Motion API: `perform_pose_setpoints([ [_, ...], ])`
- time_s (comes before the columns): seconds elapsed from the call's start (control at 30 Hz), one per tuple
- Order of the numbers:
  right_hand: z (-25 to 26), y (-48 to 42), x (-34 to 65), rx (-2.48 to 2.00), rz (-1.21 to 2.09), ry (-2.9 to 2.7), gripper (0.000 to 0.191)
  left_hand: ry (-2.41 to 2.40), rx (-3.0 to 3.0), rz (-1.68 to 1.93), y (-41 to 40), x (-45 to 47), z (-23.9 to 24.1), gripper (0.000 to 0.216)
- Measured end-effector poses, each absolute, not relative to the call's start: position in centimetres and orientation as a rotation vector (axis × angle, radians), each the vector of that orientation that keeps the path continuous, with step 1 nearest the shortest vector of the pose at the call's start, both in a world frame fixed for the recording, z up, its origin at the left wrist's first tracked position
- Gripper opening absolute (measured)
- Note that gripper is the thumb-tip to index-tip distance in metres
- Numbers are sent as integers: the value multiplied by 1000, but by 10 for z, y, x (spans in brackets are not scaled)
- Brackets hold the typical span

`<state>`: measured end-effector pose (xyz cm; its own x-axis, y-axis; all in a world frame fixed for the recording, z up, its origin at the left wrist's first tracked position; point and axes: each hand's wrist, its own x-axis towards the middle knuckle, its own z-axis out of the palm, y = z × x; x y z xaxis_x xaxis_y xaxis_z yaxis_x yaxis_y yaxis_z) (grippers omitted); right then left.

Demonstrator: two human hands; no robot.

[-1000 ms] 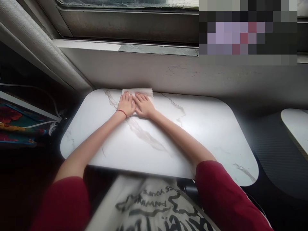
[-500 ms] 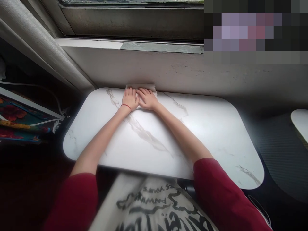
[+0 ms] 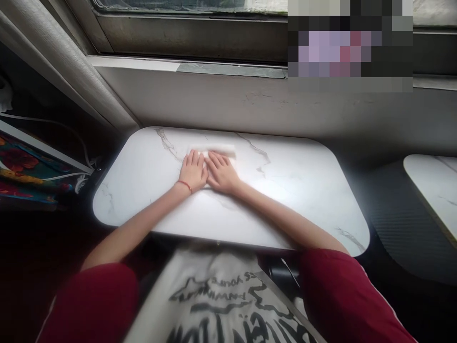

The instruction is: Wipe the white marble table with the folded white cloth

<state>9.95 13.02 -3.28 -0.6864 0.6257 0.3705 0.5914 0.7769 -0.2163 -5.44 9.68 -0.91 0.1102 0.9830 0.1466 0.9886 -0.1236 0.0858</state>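
A white tissue or thin wipe (image 3: 228,149) lies flat on a white marble-patterned tabletop (image 3: 293,176). My left hand (image 3: 193,170), with a red string bracelet at the wrist, presses on it palm down with fingers stretched out. Beside it my right hand (image 3: 222,172) also lies flat on the wipe, fingers extended. The two thumbs meet or nearly meet. Most of the wipe is hidden under both hands; its far edge shows beyond the fingertips, slightly blurred.
Behind the table stand a pale wall (image 3: 200,102) and a window ledge (image 3: 232,70). Another marble-patterned table (image 3: 432,176) is at the right. White cables (image 3: 71,175) and flowered cloth (image 3: 24,174) are at the left. A pixelated patch covers the upper right.
Both hands have drawn the wipe back from the table's far edge toward me. The view has shifted a little, showing more of the table at the right.
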Motion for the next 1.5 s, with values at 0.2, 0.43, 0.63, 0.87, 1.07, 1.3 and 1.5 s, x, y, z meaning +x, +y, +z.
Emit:
perform_pose_setpoints([
  [0.2, -28, 8, 145, -964, 203, -2564, 68, -1970, -2421, -331, -16, -21, -16, 64],
  [0.43, -21, -12, 167, -989, 301, -2609, 75, -1909, -2570, -410, -31, -3, -16, 70],
  [0.63, -23, 3, 168, -983, 286, -2581, 79, -1746, -2718, -438, -5, -7, -13, 67],
  [0.87, -25, 14, 181, -1225, 175, -2341, 99, -1652, -2864, -373, 26, -11, -1, 70],
  [1.07, -34, 58, 207, -1366, 120, -2326, 94, -1696, -2822, -459, 73, 17, -7, 73],
  [1.3, -46, 143, 228, -1480, 109, -2303, 80, -1903, -2621, -604, 154, 67, -13, 60],
  [1.5, -53, 199, 238, -1482, 89, -2254, 76, -1935, -2559, -698, 207, 80, -13, 57],
])
